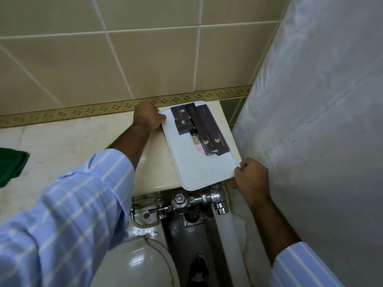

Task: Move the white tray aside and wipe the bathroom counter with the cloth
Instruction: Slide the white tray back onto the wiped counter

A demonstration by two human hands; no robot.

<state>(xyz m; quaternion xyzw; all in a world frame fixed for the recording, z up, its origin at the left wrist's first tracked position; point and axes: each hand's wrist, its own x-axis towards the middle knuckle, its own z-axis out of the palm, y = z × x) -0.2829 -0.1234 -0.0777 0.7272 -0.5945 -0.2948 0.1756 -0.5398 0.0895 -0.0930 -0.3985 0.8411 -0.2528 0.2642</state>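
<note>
A white tray [192, 168] lies at the right end of the cream bathroom counter [68, 141], its near corner jutting past the counter's front edge. Several dark brown amenity boxes [209, 131] and a small bottle [194, 138] lie on its far half. My left hand [148, 116] grips the tray's far left edge. My right hand [251, 176] grips its near right corner. A green cloth [10, 166] rests on the counter at the far left, partly cut off by the frame, well apart from both hands.
A tiled wall [103, 65] backs the counter. A white shower curtain [321, 121] hangs close on the right of the tray. Below the counter sit chrome flush valve pipes [186, 203] and a toilet lid [132, 264].
</note>
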